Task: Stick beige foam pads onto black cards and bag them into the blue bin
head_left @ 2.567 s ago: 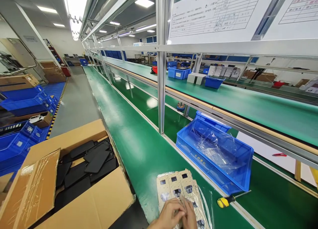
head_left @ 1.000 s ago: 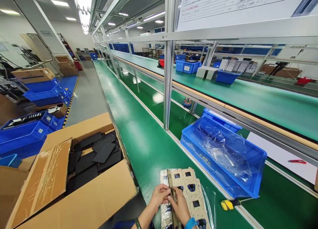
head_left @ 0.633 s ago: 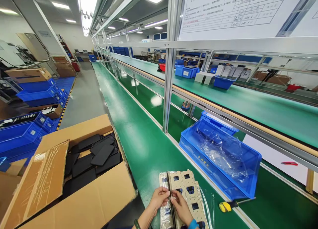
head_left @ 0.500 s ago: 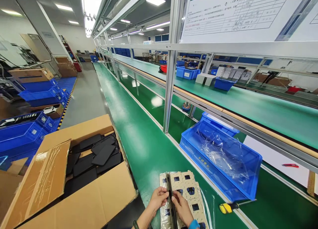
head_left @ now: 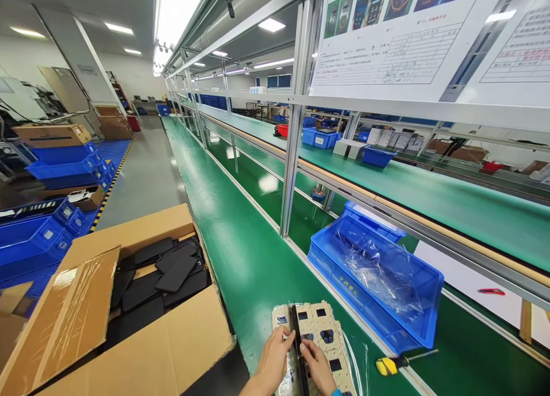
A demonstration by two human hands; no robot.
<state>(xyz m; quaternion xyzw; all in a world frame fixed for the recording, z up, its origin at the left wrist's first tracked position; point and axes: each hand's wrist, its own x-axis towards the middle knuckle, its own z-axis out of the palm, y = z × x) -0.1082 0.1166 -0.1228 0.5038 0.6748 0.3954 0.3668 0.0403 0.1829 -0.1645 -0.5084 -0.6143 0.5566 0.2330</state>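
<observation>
My left hand [head_left: 274, 359] and my right hand [head_left: 318, 366] are at the bottom of the view, their fingers pinching a long, thin black piece [head_left: 298, 350] from either side. Its narrow edge faces me, so its exact kind does not show. Directly below lie beige panels [head_left: 333, 344] with dark rectangular and rounded cutouts, side by side on the green bench. Clear plastic film shows along their left and right sides. Some of the panels are hidden behind my hands.
An open cardboard box [head_left: 189, 321] with black flat pieces [head_left: 178, 273] stands left of the bench [head_left: 227, 258]. To the right are a blue crate [head_left: 326, 258] holding clear plastic bags, a yellow-handled screwdriver [head_left: 389, 365] and a red cutter [head_left: 491, 291]. A metal post [head_left: 292, 172] rises behind.
The camera has tilted up slightly, showing more of the posted sheets. My left hand has slid a little up along the black piece; both hands keep their pinch on it.
</observation>
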